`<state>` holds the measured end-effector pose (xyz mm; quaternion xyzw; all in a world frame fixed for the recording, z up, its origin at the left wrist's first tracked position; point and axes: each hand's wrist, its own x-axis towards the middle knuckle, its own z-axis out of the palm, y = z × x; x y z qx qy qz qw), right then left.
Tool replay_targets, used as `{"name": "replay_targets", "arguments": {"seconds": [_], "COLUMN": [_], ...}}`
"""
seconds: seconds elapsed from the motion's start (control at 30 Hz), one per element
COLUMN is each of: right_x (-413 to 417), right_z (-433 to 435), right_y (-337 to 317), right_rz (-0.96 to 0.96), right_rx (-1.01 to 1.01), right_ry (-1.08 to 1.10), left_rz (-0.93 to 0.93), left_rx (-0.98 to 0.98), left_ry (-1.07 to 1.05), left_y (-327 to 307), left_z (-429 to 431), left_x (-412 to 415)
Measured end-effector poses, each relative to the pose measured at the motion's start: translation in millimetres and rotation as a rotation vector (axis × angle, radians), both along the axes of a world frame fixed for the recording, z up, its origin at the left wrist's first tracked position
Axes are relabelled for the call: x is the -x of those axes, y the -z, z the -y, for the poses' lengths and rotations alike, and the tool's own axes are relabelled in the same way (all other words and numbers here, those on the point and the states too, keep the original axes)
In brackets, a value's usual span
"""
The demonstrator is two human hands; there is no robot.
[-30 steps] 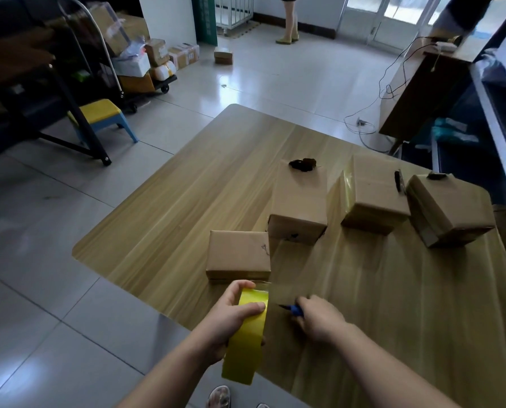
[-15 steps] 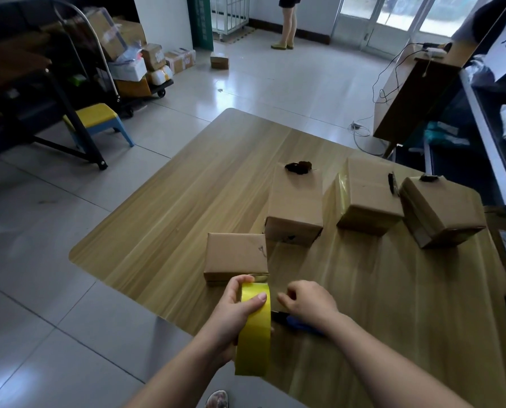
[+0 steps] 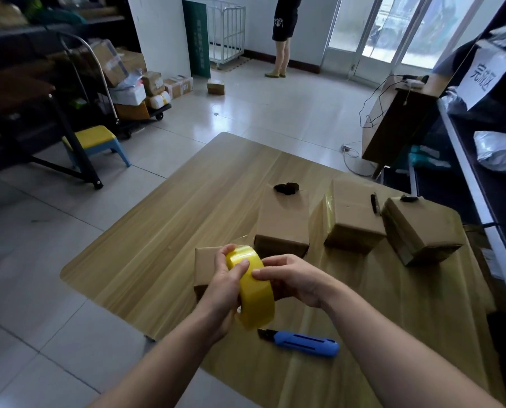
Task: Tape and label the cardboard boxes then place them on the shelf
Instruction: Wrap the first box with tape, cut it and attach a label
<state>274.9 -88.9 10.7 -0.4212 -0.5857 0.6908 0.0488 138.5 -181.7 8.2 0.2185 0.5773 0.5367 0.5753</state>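
Observation:
My left hand (image 3: 224,282) grips a yellow tape roll (image 3: 253,293) above the table's near edge, thumb on its outer face. My right hand (image 3: 293,278) touches the roll's right side with its fingertips; whether it pinches the tape end I cannot tell. Right behind the roll lies a small cardboard box (image 3: 204,266), partly hidden by my hands. Three more cardboard boxes stand further back: one in the middle (image 3: 284,222), one with tape on its side (image 3: 354,216), one tilted at the right (image 3: 419,231). A blue utility knife (image 3: 302,342) lies on the table below my hands.
The wooden table (image 3: 187,219) has a rounded left corner. A dark shelf (image 3: 481,178) with a white sign runs along the right. On the floor at the left are a yellow stool (image 3: 94,139) and a cart of parcels (image 3: 134,92). A person (image 3: 284,33) stands far back.
My right hand has put the blue knife down on the table and moved onto the tape roll. Both hands lifted the roll up in front of the small box.

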Motion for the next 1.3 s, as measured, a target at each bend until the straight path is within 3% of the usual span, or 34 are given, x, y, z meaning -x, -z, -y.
{"name": "replay_targets", "arguments": {"seconds": [0.13,0.2,0.27,0.53,0.83,1.17,1.3], "right_x": [-5.2,-7.2,-7.5,-5.3,17.0,38.1,38.3], "right_z": [-1.8,-2.5,-1.2,9.9,8.5,14.3,19.5], "right_y": [-4.0,-4.8,-7.6,-6.8,-14.3,-2.1,8.6], "right_rz": [0.040,0.060,0.078,0.121,0.315,0.636,0.580], "right_rx": [-0.061,-0.098,-0.110,-0.220,-0.277,-0.126,-0.036], "right_ry": [0.024,0.021,0.053,0.139,0.340,0.417,0.452], "left_rz": [-0.337,-0.575,-0.671,-0.699,-0.700,-0.978,-1.002], "left_rx": [0.098,0.092,0.054,0.051,0.072,0.018,0.064], "left_ry": [0.152,0.096,-0.007,0.088,0.255,0.486,0.564], "left_y": [-8.7,-9.9,-7.9,-1.7,20.3,34.2,48.6], "left_z": [-12.2,-22.5,-34.1,-73.1,-114.1,-160.1,-165.6], "left_x": [15.1,22.8,28.5,42.3,60.4,82.7,92.0]}}
